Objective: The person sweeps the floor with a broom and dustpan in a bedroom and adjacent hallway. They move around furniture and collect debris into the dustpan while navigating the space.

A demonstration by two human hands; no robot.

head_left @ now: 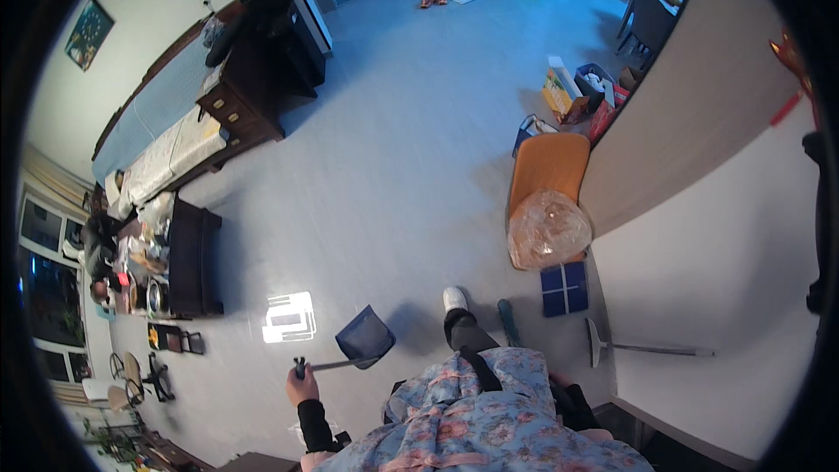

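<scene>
My left hand (302, 386) is closed round the top of a long grey handle. That handle leads to a dark blue dustpan (367, 335), held out to the left of my legs. My right hand (562, 379) shows only in part beside my floral apron (454, 402); its fingers are too hidden to read. Ahead of the apron's right side, a teal, elongated brush-like head (509, 323) lies close to the floor, its other end hidden by the apron. My foot in a white shoe (454, 299) is stepping forward.
At right, an orange chair (549, 166) carries a clear plastic bag (549, 229); a blue box (565, 288) sits nearby. A long-handled floor squeegee (647, 350) lies by the wall. Left stand a wooden sofa (166, 144) and a cluttered table (194, 253). Boxes (564, 92) line the far right.
</scene>
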